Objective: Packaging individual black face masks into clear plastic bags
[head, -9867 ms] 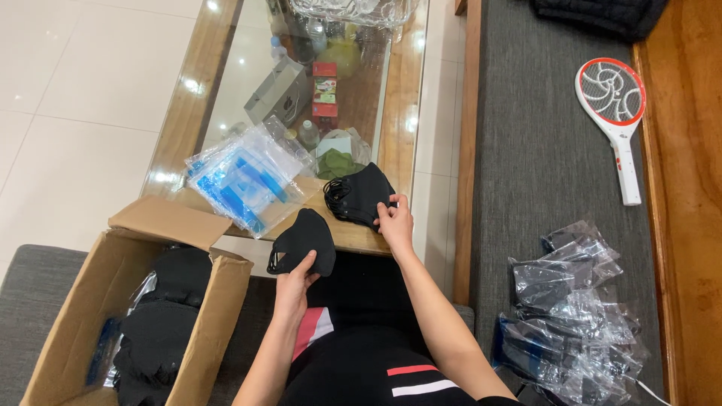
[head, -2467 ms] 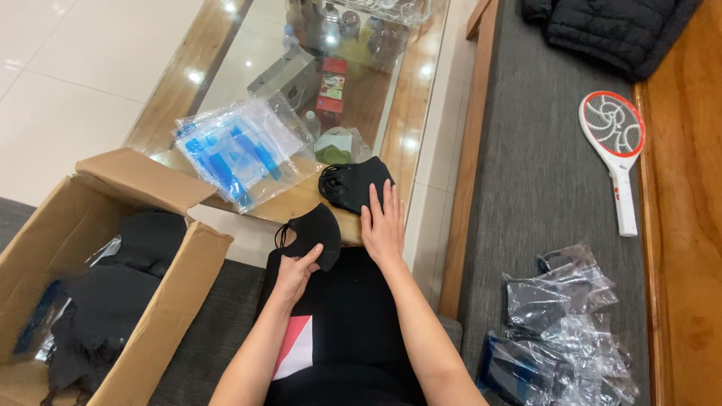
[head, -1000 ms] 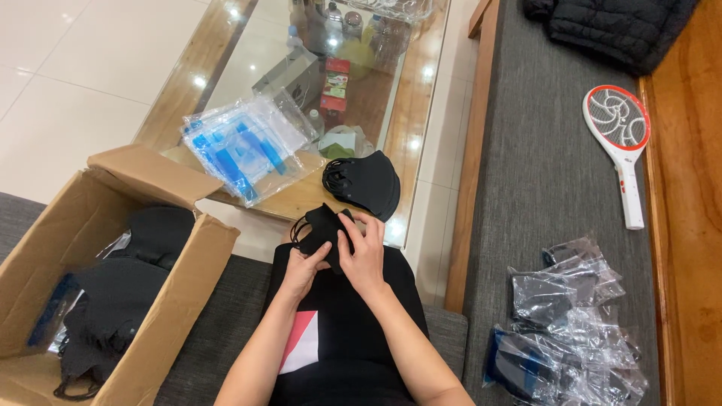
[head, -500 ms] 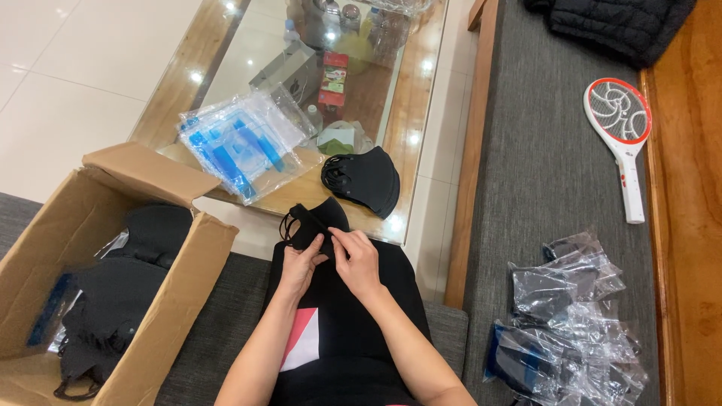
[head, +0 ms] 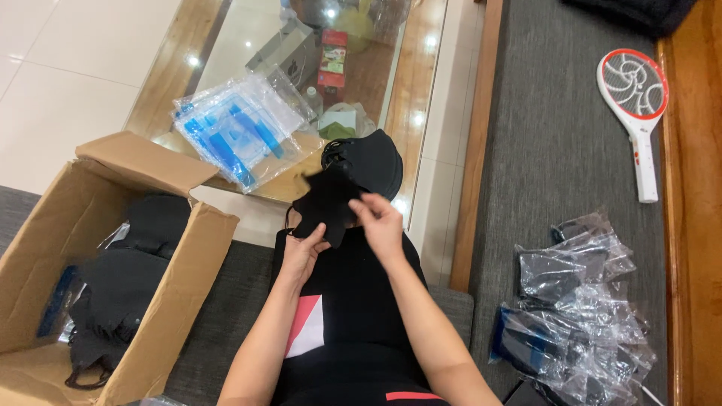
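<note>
Left hand: grip pinched on the black mask, held over the lap.
Right hand: fingers closed on the mask's right edge.
Risk: loose ear loops may snag; mask stack sits near the counter edge and could slide off.

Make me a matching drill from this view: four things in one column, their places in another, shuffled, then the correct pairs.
Things:
1. cardboard box
2. racket-shaped swatter
3. stack of black masks
4. single black mask

Places:
A. on the glass table's near edge
B. held between the left hand and right hand
C. on the grey cushion to the far right
D. on the floor to the left, flaps open

Pairs: 1-D, 2-C, 3-A, 4-B
</note>
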